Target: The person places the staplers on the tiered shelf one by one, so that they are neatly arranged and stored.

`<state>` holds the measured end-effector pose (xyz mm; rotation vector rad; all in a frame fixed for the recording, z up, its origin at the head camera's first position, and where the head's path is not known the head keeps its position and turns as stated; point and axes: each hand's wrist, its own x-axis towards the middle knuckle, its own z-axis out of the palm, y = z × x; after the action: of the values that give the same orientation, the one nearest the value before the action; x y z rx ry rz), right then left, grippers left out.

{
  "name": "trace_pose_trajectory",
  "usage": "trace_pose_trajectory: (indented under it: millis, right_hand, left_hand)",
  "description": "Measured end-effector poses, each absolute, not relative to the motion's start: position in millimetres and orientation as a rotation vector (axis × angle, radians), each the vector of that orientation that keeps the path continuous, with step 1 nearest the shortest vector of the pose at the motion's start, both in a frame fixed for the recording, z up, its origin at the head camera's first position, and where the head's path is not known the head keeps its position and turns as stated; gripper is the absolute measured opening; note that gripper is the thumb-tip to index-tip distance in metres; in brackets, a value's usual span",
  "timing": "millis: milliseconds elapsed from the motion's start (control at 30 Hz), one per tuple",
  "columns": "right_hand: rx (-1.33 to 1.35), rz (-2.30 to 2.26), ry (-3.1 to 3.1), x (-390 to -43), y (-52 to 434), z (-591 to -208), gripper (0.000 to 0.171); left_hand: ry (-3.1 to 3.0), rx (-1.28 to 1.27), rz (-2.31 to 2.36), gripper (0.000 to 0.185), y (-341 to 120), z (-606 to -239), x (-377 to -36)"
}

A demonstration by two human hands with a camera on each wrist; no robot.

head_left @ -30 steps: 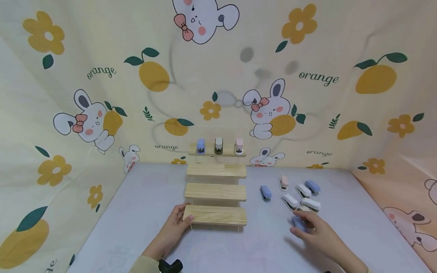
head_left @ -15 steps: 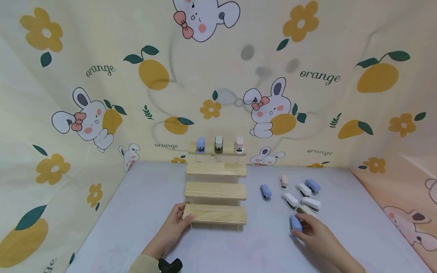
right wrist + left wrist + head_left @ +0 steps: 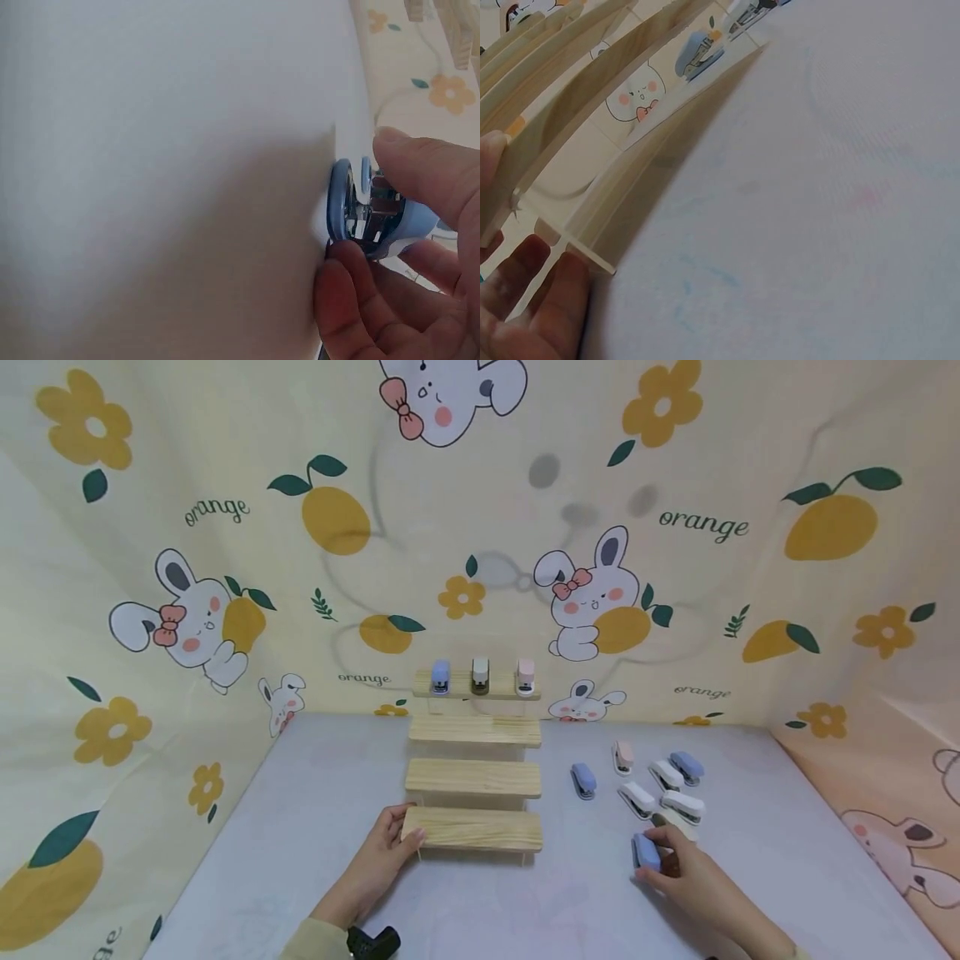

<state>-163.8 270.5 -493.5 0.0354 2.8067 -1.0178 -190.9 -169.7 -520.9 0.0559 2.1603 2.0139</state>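
Note:
My right hand (image 3: 693, 872) pinches a blue mini stapler (image 3: 646, 853) between thumb and fingers, low over the table on the right. In the right wrist view that stapler (image 3: 375, 210) shows its metal inner parts. On the left, my left hand (image 3: 386, 852) holds the near end of a stepped wooden display stand (image 3: 472, 829), thumb on the lowest board and fingers around its end. The left wrist view shows fingers (image 3: 559, 307) by the clear side support. On the top board stand a blue stapler (image 3: 440, 677), a white stapler (image 3: 480, 677) and a pink stapler (image 3: 526, 677).
Right of the stand lie a blue stapler (image 3: 582, 781), a pink stapler (image 3: 622, 757), several white staplers (image 3: 637, 799) and another blue stapler (image 3: 686, 767). A printed cloth (image 3: 465, 510) hangs behind the white tabletop (image 3: 300, 793). Part of a pale stapler shows behind the right hand.
My right hand has turned the blue stapler onto its side and drawn it slightly left, away from the other staplers. The left hand stays at the stand.

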Motion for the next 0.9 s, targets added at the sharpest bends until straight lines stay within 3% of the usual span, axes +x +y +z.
trace_pose_trajectory:
  millis: [367,667,900]
  right_hand:
    - [-0.216,-1.218,3.004,-169,243,-472,0.056]
    - [-0.374,-1.4,3.034,-195,177,-431,0.06]
    - [-0.682,-1.618,2.967,-216,111,-406,0.057]
  left_hand:
    - [2.155,0.065,2.045,0.061,-167,-520,-189]
    - [2.179,0.041,2.003,0.065,-167,-524,-191]
    - [2.189,0.063,2.031,0.063,-166,-523,-190]
